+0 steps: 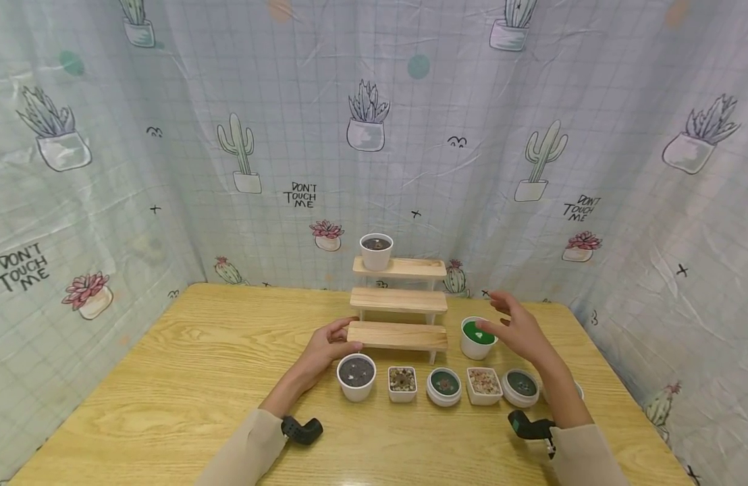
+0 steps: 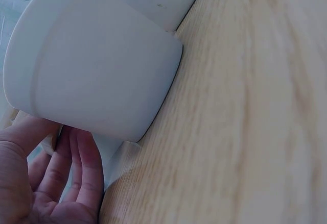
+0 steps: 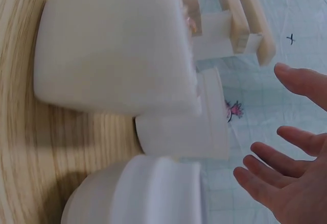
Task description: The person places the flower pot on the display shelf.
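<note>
While our left hand (image 1: 322, 347) grips the left end of the bottom step (image 1: 398, 334), thumb at its front edge and fingers behind, our right hand (image 1: 522, 334) hangs over the green-topped pot (image 1: 476, 349), thumb and fingers spread wide around nothing. The pot stands upright toward the far right corner of the desk (image 1: 228, 337), just beside the right end of the wooden stand (image 1: 404, 300). We judge it light and stiff, perhaps thin plastic (the material itself we cannot tell), with a smooth wall that may slip under dry fingertips. The surest hold, we think, is just below the rim, thumb opposite fingers, clear of the green surface (image 1: 471, 332), whose pale centre might be easily disturbed. The stand looks light too, so it could slide if bumped.

Our right forearm (image 1: 559, 388) comes in from the desk's near right corner, across the right end of the row of small pots (image 1: 443, 397); our left forearm (image 1: 289, 388) slants in from the near edge. In the right wrist view the fingertips look apart from the pot.
</note>
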### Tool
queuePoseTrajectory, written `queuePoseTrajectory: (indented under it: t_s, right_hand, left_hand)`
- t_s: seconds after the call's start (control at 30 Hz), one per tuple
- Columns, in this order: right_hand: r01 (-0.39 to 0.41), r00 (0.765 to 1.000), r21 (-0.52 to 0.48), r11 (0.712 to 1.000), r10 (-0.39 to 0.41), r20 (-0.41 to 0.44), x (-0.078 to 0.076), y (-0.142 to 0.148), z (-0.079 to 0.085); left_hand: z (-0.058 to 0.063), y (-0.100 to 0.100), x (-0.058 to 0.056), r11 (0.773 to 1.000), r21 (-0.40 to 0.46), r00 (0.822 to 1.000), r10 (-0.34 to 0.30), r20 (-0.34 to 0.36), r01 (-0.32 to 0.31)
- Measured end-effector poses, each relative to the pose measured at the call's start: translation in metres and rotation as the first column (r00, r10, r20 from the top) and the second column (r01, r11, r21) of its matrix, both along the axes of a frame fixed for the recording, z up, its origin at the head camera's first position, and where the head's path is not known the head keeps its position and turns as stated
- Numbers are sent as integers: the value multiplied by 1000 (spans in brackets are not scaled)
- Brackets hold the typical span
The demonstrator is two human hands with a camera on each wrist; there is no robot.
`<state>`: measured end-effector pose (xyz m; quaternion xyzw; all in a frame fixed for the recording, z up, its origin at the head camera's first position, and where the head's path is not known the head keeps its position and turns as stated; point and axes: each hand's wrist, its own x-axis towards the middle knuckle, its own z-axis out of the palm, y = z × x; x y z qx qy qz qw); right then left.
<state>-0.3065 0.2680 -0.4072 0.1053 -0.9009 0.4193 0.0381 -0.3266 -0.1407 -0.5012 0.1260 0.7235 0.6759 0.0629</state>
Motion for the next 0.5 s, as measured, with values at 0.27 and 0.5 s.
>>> queuePoseTrajectory:
  t_s: [0.27,0.5]
  right_hand:
    - [-21,998,33,999,19,65,-5,6,-8]
    - [-33,994,44,999,28,107,-5,12,-16]
  left_hand:
    - [0,0,0,1000,10,1000,5,-3,-5]
    - [0,1,1,1000,12,1000,0,-5,1]
